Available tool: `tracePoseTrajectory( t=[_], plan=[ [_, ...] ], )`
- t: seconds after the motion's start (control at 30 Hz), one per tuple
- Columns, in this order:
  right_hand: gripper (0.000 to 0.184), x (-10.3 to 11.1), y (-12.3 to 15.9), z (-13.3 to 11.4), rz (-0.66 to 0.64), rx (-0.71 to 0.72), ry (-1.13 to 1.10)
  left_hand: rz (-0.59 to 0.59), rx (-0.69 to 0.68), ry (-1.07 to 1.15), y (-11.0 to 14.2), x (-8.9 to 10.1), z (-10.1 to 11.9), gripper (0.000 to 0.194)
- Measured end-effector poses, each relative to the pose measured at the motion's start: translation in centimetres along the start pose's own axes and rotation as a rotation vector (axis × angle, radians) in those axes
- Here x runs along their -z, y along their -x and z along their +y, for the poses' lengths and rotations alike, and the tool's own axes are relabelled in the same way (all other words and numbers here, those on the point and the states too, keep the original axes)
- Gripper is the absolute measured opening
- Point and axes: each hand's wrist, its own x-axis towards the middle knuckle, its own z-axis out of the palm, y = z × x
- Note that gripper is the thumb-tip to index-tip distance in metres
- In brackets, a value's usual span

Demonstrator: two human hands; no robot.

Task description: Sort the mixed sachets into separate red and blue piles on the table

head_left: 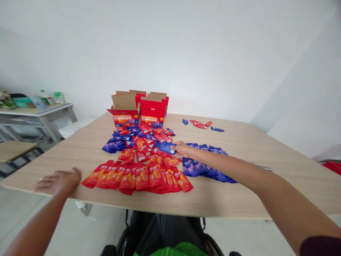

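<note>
Head view: nearest you, your left hand [58, 180] lies loosely open by the front edge of the pale wood-grain worktop [239, 135], just left of the fanned row of red-orange flat sachets [142, 177]. Beyond that row, your right hand [182, 148] is pinched on one end of a flat blue printed sachet [166, 147], at the right side of the mixed red-and-blue sachet pile [142, 143]. Bare surface spreads right of the overlapping blue-purple sachets [198, 167]; your right arm angles in across them. Farther back stand open red cardboard boxes [152, 110].
</note>
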Motion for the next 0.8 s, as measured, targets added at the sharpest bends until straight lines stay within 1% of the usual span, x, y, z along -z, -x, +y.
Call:
tracePoseTrajectory(
  t=[0.03, 0.07, 0.1, 0.13, 0.23, 0.3, 0.37, 0.43, 0.5, 0.63, 0.67, 0.73, 0.77, 0.8],
  plan=[
    [0.016, 1.4, 0.0, 0.3, 0.052, 0.004, 0.036, 0.078, 0.098, -0.049, 0.2, 0.2, 0.3, 0.100],
    [0.015, 2.9, 0.0, 0.7, 0.107, 0.009, 0.088, 0.118, 0.179, -0.099, 0.3, 0.3, 0.5, 0.098],
    [0.015, 4.3, 0.1, 1.1, 0.166, 0.016, 0.153, 0.125, 0.217, -0.133, 0.3, 0.3, 0.6, 0.098],
    [0.015, 5.7, 0.2, 1.4, 0.225, 0.023, 0.230, 0.107, 0.217, -0.147, 0.2, 0.3, 0.6, 0.099],
    [0.016, 9.5, 0.7, 2.4, 0.365, 0.046, 0.502, 0.097, 0.180, -0.142, -0.5, -0.2, 0.1, 0.112],
    [0.017, 11.5, 1.2, 3.0, 0.402, 0.061, 0.681, 0.100, 0.170, -0.118, -1.0, -0.6, -0.2, 0.115],
    [0.022, 12.8, 1.6, 3.7, 0.405, 0.065, 0.839, 0.124, 0.205, -0.106, -1.2, -0.8, -0.3, 0.112],
    [0.026, 13.6, 2.0, 4.3, 0.390, 0.056, 0.976, 0.167, 0.226, -0.098, -1.2, -1.0, -0.1, 0.107],
    [0.030, 13.9, 2.3, 5.0, 0.365, 0.046, 1.091, 0.213, 0.220, -0.078, -1.0, -1.2, 0.3, 0.104],
    [0.034, 13.4, 2.6, 6.1, 0.299, 0.054, 1.252, 0.267, 0.200, -0.025, -0.6, -1.3, 0.7, 0.101],
    [0.033, 13.1, 2.7, 6.3, 0.278, 0.052, 1.277, 0.257, 0.203, -0.032, -0.6, -1.2, 0.7, 0.102],
    [0.026, 12.5, 2.7, 6.8, 0.242, 0.036, 1.310, 0.178, 0.211, -0.077, -1.0, -0.7, 0.4, 0.104],
    [0.026, 12.2, 2.6, 7.0, 0.232, 0.027, 1.321, 0.126, 0.191, -0.102, -1.4, -0.4, 0.2, 0.106],
    [0.032, 12.0, 2.6, 7.1, 0.227, 0.020, 1.328, 0.071, 0.161, -0.117, -1.9, 0.0, -0.2, 0.111]
  ],
)
